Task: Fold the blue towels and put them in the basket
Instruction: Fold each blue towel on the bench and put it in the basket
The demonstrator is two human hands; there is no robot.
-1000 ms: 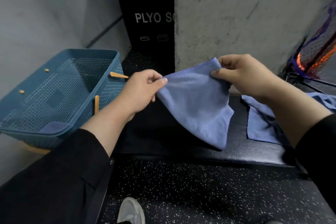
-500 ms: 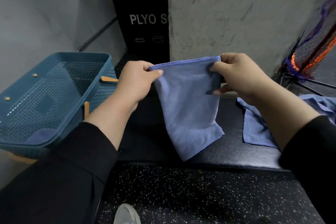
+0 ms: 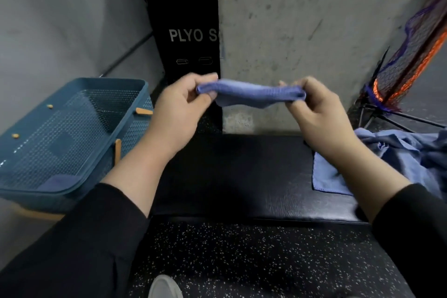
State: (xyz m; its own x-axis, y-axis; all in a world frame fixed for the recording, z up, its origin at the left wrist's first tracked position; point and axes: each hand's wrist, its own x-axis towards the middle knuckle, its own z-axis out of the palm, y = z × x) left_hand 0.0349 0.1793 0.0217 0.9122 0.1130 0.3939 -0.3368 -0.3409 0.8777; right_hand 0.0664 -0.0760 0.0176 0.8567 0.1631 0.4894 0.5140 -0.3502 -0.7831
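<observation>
Above the black worktop (image 3: 229, 176) we hold a folded blue towel (image 3: 251, 94) pinched between left hand (image 3: 179, 113) and right hand (image 3: 321, 113), our fingertips blurred, the basket (image 3: 72, 133) cut off at left.

We are in a gym or training room — the speckled rubber floor (image 3: 254, 261) says so, as does the black padded bench (image 3: 229, 176) in front of us. Against the bare concrete wall (image 3: 314, 19) leans a plyo soft box (image 3: 186, 31), its lettering partly visible, and a netted sports frame (image 3: 411, 60) stands at the right.
</observation>
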